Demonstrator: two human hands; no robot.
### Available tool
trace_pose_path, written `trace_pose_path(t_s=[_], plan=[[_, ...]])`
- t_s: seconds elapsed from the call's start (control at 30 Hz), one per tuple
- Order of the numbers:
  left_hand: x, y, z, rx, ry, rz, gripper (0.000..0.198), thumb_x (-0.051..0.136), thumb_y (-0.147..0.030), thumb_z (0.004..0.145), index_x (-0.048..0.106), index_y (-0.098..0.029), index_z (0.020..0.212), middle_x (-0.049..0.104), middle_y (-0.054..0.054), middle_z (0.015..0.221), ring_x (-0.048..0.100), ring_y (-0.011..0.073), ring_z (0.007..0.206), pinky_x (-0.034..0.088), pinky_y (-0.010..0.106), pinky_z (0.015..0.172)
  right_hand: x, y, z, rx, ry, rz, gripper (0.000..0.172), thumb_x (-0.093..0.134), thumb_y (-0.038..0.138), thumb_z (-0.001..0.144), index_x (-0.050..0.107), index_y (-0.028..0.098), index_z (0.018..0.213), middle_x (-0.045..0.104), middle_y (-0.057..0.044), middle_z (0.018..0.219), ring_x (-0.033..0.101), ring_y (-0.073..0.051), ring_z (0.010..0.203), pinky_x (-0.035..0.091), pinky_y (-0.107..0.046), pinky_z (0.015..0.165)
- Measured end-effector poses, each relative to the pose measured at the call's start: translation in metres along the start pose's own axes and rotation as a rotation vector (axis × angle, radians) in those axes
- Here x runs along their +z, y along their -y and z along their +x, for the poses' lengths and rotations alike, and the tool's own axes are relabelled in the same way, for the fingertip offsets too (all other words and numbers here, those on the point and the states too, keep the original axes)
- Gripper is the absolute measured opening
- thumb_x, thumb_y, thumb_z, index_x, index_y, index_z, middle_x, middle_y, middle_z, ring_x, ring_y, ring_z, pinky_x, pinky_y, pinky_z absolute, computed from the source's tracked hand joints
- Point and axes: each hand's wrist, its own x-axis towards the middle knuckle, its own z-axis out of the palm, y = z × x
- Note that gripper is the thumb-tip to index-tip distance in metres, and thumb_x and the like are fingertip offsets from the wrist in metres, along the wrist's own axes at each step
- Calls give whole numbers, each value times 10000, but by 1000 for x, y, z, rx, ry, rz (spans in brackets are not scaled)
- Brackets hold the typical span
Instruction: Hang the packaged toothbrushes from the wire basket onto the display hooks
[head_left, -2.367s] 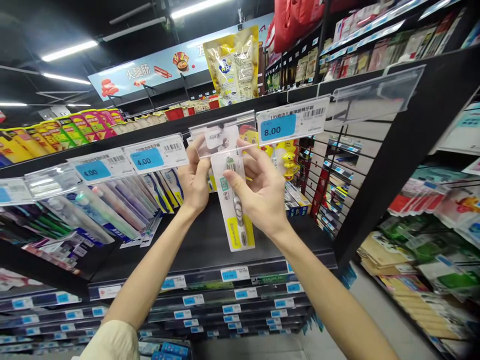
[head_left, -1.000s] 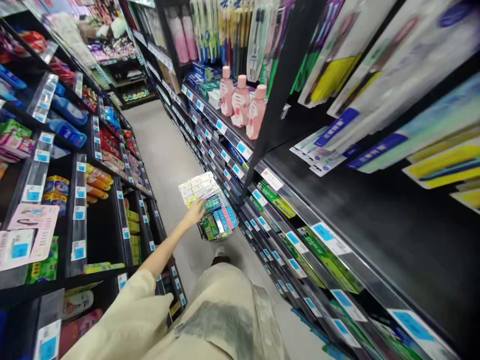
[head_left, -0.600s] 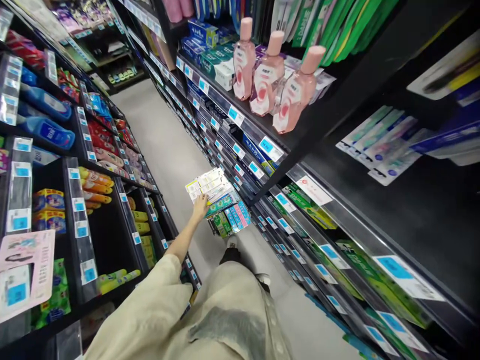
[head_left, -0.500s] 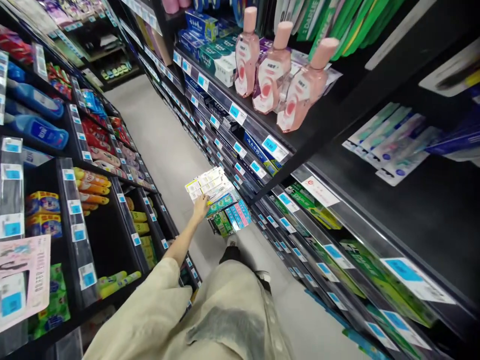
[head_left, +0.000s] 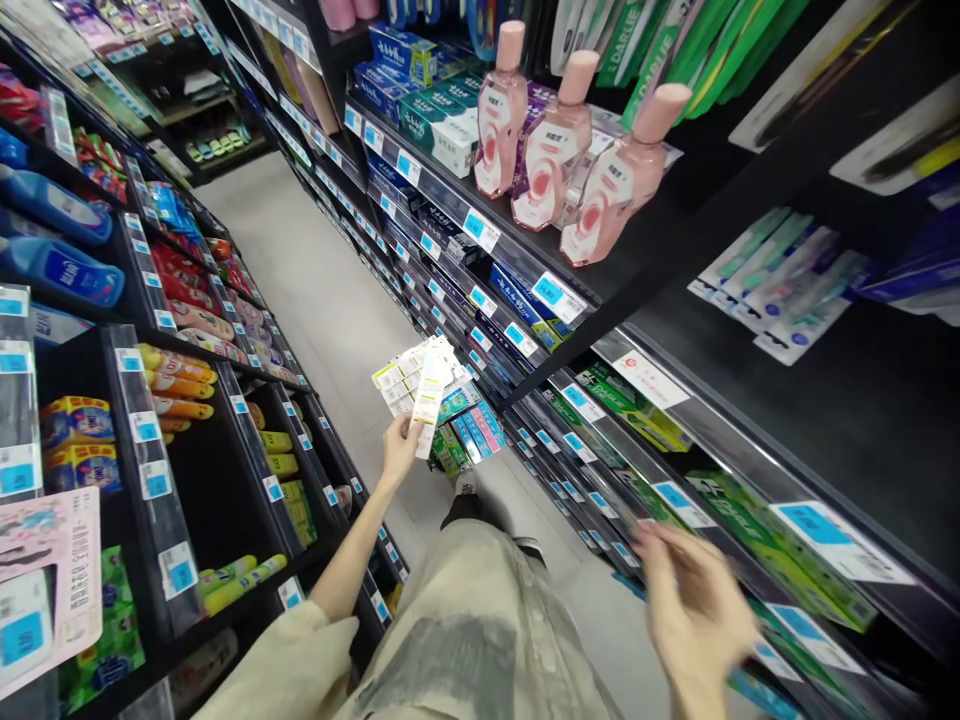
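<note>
Left hand [head_left: 400,452] pinching white package [head_left: 428,393], right hand [head_left: 697,612] half-curled

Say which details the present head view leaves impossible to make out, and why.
- Head view: the print on the white pack in the left hand, too small and washed out.
- Head view: whether the right hand holds anything small, blurred.
- Head view: what lies under the blue and pink boxes, hidden by the boxes themselves.
- Head view: the rest of the pink card, cut off by the left edge.
</note>
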Motion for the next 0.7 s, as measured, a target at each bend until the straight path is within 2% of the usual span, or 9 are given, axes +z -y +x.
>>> trace_pose_path(t_s=[0.07,0.17,0.23,0.27,0.33,0.43,0.53,0.6,0.7], plan=[[16,-24,-35,-103,135,-279,501,739,-615,832,692,-140,985,746,107,951,682,207,797,544,301,709,22,-17,5,77,229,140,331,751,528,912,764,229,1052,761,-150,1065,740,-305,899,633,-498,764],[51,-61,-89,-404,461,-652,555,834,-652,749,655,-159,930,643,24,756,566,124,563,429,222,483,61,-26,12,250,520,453,553,654,638,956,678,216,1313,709,-182,1326,717,-305,1154,629,-456,897],[77,-82,-120,-602,717,-857,534,892,-574,723,651,-173,979,618,4,776,521,95,500,351,190,409,75,-21,14,352,666,653,627,659,706,923,660,212,1309,719,-180,1311,716,-301,1171,622,-440,923],[89,-91,-132,-675,827,-925,521,909,-540,712,658,-173,985,617,3,790,503,84,477,321,182,385,76,-16,14,407,691,716,627,698,719,886,672,206,1245,753,-172,1226,744,-294,1089,634,-414,868],[110,-105,-151,-744,968,-977,500,886,-554,735,686,-145,939,624,19,780,488,75,457,310,183,365,69,-6,14,512,624,745,584,821,690,780,674,198,1057,793,-126,962,762,-251,787,617,-327,639],[129,-124,-165,-694,1041,-943,647,755,-727,794,730,-91,917,680,99,783,617,149,579,480,230,461,46,6,19,579,383,649,561,914,619,685,627,197,917,758,-52,747,572,-145,421,437,-243,380],[139,-140,-171,-536,1106,-798,736,739,-767,793,743,-76,1043,739,150,858,709,231,706,589,306,582,21,9,29,532,214,573,580,878,663,702,645,177,917,762,-67,743,552,-136,414,435,-241,373],[143,-149,-175,-457,1157,-681,718,725,-749,825,740,-63,1035,742,148,805,700,216,631,579,300,559,6,8,34,485,168,574,613,826,733,719,640,172,880,753,-79,707,593,-156,449,467,-245,397],[148,-158,-184,-413,1204,-589,723,677,-758,861,734,-47,983,731,145,726,668,195,537,551,289,530,-14,7,34,432,168,617,623,753,772,778,607,178,893,758,-84,717,545,-131,401,411,-225,348]])
